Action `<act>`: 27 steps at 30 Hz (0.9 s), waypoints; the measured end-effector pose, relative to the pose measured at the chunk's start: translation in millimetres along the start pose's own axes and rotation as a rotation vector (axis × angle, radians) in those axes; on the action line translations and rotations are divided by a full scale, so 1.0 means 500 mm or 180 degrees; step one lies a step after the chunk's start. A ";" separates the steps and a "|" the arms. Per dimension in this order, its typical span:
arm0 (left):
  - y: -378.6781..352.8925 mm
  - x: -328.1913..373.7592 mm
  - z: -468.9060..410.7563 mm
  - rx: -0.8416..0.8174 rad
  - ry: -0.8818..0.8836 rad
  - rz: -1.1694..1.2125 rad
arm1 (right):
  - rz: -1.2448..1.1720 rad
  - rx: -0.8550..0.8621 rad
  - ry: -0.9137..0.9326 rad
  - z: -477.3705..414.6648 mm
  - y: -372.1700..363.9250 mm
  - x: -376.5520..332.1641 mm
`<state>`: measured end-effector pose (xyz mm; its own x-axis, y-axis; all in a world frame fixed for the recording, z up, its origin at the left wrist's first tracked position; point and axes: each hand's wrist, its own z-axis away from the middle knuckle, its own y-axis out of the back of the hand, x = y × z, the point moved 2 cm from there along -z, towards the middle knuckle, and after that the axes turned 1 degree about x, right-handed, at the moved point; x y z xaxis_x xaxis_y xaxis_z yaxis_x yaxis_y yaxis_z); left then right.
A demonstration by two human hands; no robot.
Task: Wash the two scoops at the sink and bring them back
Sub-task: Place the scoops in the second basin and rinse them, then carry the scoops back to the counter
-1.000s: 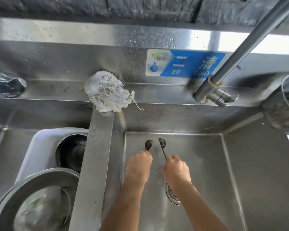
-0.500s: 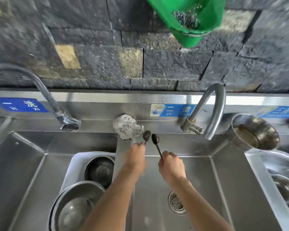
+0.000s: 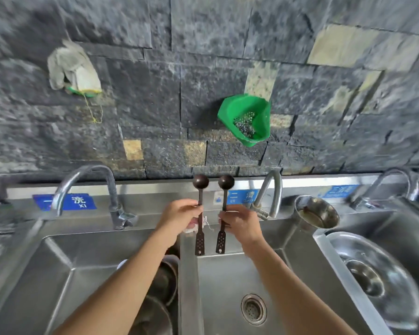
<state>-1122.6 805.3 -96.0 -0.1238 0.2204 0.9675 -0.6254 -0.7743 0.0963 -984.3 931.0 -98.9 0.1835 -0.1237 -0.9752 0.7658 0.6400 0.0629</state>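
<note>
Two dark scoops with round bowls and long flat perforated handles stand upright above the steel sink (image 3: 228,281). My left hand (image 3: 179,217) grips the left scoop (image 3: 200,189) at mid-handle, bowl up. My right hand (image 3: 240,221) grips the right scoop (image 3: 225,187) the same way. The scoops are side by side, a little apart, in front of the sink's back ledge. Their handle ends hang below my fingers over the divider between the left and middle basins.
The middle basin has a drain (image 3: 254,309) and a curved tap (image 3: 269,192) to the right of my hands. Another tap (image 3: 107,189) serves the left basin, which holds steel bowls (image 3: 165,279). A steel pot (image 3: 317,213) and pan (image 3: 377,279) stand right. A green holder (image 3: 247,119) hangs on the stone wall.
Both hands have lifted the scoops out of the basin to the height of the back ledge, and turned them upright. The view has tilted up to show the wall.
</note>
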 end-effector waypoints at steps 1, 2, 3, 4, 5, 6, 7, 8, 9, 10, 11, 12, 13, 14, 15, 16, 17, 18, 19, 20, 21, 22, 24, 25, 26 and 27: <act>0.008 0.021 0.010 -0.0070 -0.0048 0.0023 | -0.0179 0.0012 0.0014 0.019 0.003 -0.020; 0.013 0.041 0.019 -0.0135 -0.0120 0.0015 | -0.0304 0.0028 0.0047 0.038 0.006 -0.040; 0.015 0.061 0.025 -0.0197 -0.0213 -0.0006 | -0.0390 0.0049 0.0100 0.059 0.010 -0.059; 0.015 0.077 0.032 -0.0257 -0.0304 0.0000 | -0.0464 0.0073 0.0145 0.076 0.015 -0.073; 0.012 0.097 0.040 -0.0359 -0.0393 0.0013 | -0.0556 0.0143 0.0216 0.096 0.022 -0.089; 0.007 0.115 0.048 -0.0479 -0.0457 0.0007 | -0.0633 0.0209 0.0291 0.115 0.029 -0.102; -0.001 0.130 0.057 -0.0613 -0.0504 -0.0030 | -0.0664 0.0299 0.0362 0.136 0.037 -0.115; -0.013 0.145 0.067 -0.0750 -0.0547 -0.0075 | -0.0654 0.0396 0.0443 0.157 0.046 -0.126; -0.025 0.158 0.078 -0.0879 -0.0593 -0.0108 | -0.0623 0.0473 0.0525 0.176 0.055 -0.133; -0.039 0.172 0.092 -0.1026 -0.0641 -0.0148 | -0.0602 0.0575 0.0616 0.197 0.065 -0.139; -0.053 0.185 0.106 -0.1155 -0.0696 -0.0183 | -0.0610 0.0682 0.0683 0.218 0.075 -0.144; -0.070 0.197 0.120 -0.1280 -0.0756 -0.0222 | -0.0621 0.0786 0.0741 0.240 0.089 -0.148; -0.087 0.208 0.133 -0.1397 -0.0804 -0.0248 | -0.0604 0.0878 0.0777 0.262 0.104 -0.151; -0.102 0.216 0.146 -0.1499 -0.0834 -0.0248 | -0.0550 0.0937 0.0790 0.281 0.118 -0.153; -0.121 0.225 0.162 -0.1620 -0.0849 -0.0244 | -0.0500 0.1010 0.0796 0.302 0.138 -0.152; -0.139 0.233 0.177 -0.1728 -0.0856 -0.0234 | -0.0479 0.1088 0.0792 0.322 0.160 -0.151; -0.159 0.239 0.192 -0.1842 -0.0858 -0.0225 | -0.0487 0.1179 0.0784 0.343 0.182 -0.149; -0.180 0.244 0.207 -0.1960 -0.0851 -0.0204 | -0.0477 0.1261 0.0783 0.366 0.205 -0.148; -0.198 0.247 0.220 -0.2067 -0.0848 -0.0180 | -0.0441 0.1318 0.0769 0.385 0.226 -0.146; -0.221 0.250 0.237 -0.2192 -0.0841 -0.0173 | -0.0401 0.1391 0.0756 0.407 0.250 -0.143; -0.242 0.252 0.254 -0.2303 -0.0834 -0.0181 | -0.0382 0.1469 0.0743 0.429 0.271 -0.140; -0.267 0.252 0.272 -0.2409 -0.0837 -0.0195 | -0.0378 0.1559 0.0743 0.454 0.294 -0.137; -0.314 0.251 0.309 -0.2592 -0.0840 -0.0200 | -0.0389 0.1714 0.0769 0.501 0.334 -0.134; -0.340 0.251 0.333 -0.2699 -0.0839 -0.0198 | -0.0409 0.1806 0.0783 0.530 0.358 -0.132; -0.365 0.250 0.359 -0.2799 -0.0836 -0.0204 | -0.0422 0.1908 0.0794 0.559 0.379 -0.128; -0.392 0.249 0.388 -0.2901 -0.0845 -0.0235 | -0.0443 0.2030 0.0793 0.591 0.403 -0.125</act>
<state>-866.0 869.2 50.9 0.0488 0.0215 0.9986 -0.9986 0.0215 0.0484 -659.5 843.6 37.4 -0.0310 0.0542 -0.9980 0.9983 0.0513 -0.0282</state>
